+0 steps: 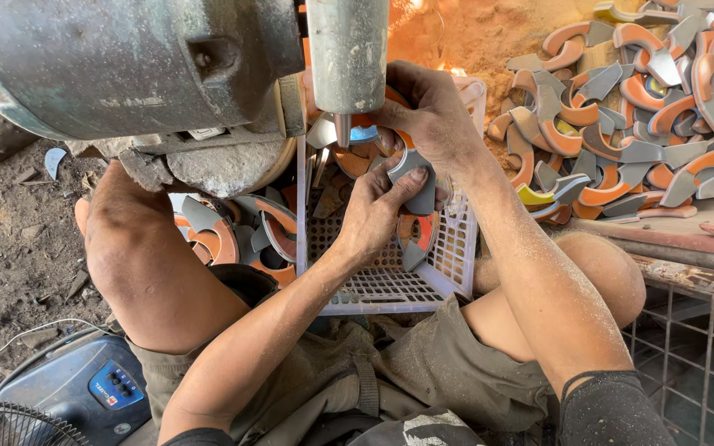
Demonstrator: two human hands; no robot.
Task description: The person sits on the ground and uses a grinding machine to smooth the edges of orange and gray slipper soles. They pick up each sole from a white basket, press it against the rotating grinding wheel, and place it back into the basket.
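— Fingers of both hands were closed on one curved grey-and-orange foam piece (414, 173), right under the round grey metal shaft of the machine (347, 56). The left hand (376, 211) pinched its lower end, and the right hand (427, 111) gripped the top.

— Where was it?

— Above the white plastic basket with holes (390, 285), held up close to the shaft's small tip.

— Could that go badly?

— I thought so. The fingers were very near that tip. A slip could hurt a finger, or the piece could twist out and drop into the basket.

— How did the piece look?

— Like a hook, grey on one face, orange on the edge, dusty. It looked like the big pile of curved grey and orange pieces (630, 116) to the right.
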